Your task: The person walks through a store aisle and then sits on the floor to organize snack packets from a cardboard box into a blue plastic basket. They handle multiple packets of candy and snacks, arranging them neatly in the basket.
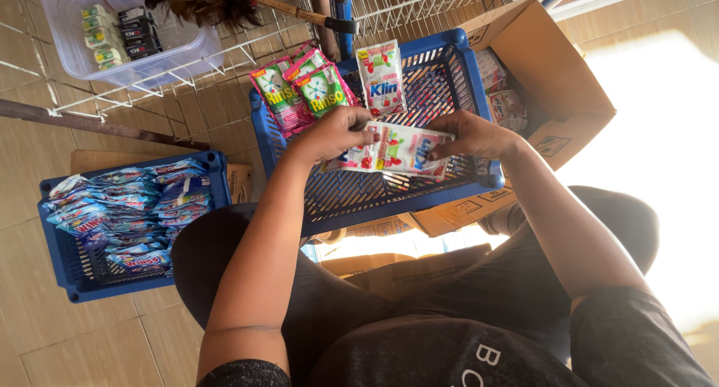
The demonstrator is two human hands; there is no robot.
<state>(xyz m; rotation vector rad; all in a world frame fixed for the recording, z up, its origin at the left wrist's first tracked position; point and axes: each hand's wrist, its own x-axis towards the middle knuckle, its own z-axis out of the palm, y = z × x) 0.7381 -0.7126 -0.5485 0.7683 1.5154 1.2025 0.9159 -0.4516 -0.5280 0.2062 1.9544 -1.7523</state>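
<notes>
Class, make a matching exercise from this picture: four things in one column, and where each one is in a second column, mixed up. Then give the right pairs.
Things
1. white and pink sachet strip
2. blue sachets
3. green and pink sachets
4. small soap bars

Places
A. in the clear plastic tub on the wire rack
B. filling the small blue basket on the floor
C. held between the left hand and right hand
D. leaning at the far end of the big blue basket

Pairs: 1-C, 2-B, 3-D, 4-A
</notes>
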